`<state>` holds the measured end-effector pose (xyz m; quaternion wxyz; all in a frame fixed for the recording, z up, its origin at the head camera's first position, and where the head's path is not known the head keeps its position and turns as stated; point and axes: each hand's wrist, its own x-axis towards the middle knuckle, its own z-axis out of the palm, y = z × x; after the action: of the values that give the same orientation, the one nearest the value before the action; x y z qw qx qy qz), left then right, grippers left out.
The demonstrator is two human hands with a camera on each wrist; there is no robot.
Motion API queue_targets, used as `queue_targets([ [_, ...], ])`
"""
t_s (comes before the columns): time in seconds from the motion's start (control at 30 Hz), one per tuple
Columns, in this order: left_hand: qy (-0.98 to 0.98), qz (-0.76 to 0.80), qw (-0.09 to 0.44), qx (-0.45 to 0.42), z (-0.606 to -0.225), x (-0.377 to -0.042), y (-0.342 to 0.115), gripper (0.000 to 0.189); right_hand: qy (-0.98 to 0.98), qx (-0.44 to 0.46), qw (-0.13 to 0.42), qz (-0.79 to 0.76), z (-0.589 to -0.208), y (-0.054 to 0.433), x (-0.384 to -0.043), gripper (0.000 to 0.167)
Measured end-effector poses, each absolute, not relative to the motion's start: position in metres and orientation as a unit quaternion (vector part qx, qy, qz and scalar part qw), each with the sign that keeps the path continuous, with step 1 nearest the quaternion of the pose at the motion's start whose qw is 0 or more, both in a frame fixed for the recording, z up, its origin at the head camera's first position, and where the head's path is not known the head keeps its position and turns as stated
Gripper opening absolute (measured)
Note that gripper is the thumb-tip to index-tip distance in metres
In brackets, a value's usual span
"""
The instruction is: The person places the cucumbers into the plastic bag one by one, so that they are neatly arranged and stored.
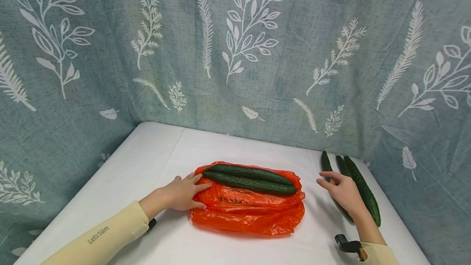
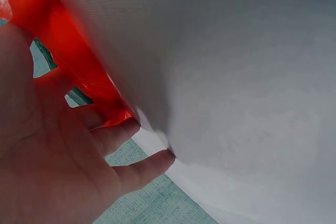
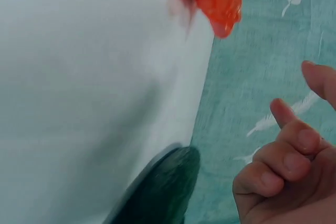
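Note:
Two dark green cucumbers [image 1: 254, 182] lie side by side on a crumpled red plastic bag [image 1: 246, 221] with some dark print. My left hand [image 1: 182, 193] has its fingers spread against the bag's left end, fingertips by the cucumber tips. In the left wrist view, red plastic [image 2: 73, 51] shows behind the fingers. Over at the right, my right hand [image 1: 345, 193] hovers above a cucumber [image 1: 325, 161] and partly hides it. Its thumb and index finger are apart, the other fingers loosely bent, holding nothing. The right wrist view shows a cucumber end [image 3: 165, 190] below that hand.
Two more cucumbers, a long one [image 1: 364, 189] and one partly hidden [image 1: 341, 165], lie near the right edge of the white table [image 1: 165, 238]. Blue-green curtains [image 1: 228, 52] with white leaf patterns stand behind and at both sides.

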<state>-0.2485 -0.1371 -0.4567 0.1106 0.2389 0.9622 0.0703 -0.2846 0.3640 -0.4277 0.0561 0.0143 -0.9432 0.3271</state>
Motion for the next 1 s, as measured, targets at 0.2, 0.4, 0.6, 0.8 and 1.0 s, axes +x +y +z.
queue_targets([
  [0.2, 0.963, 0.072, 0.111, 0.236, -0.456, -0.247, -0.138, 0.075, -0.936, -0.042, 0.064, 0.345, -0.434, 0.379, -0.290, 0.075],
  [0.4, 0.963, 0.073, 0.109, 0.237, -0.457, -0.246, -0.138, 0.075, -0.930, -0.097, 0.071, 0.347, -0.441, 0.390, -0.293, 0.080],
  [0.6, 0.963, 0.071, 0.106, 0.239, -0.457, -0.246, -0.138, 0.075, -0.913, -0.138, 0.049, 0.381, -0.447, 0.399, -0.295, 0.086],
  [0.8, 0.962, 0.071, 0.108, 0.239, -0.459, -0.247, -0.138, 0.075, -0.911, -0.150, 0.036, 0.382, -0.453, 0.405, -0.299, 0.088],
  [1.0, 0.962, 0.069, 0.106, 0.241, -0.460, -0.248, -0.138, 0.075, -0.906, -0.173, 0.028, 0.385, -0.456, 0.409, -0.303, 0.083],
])
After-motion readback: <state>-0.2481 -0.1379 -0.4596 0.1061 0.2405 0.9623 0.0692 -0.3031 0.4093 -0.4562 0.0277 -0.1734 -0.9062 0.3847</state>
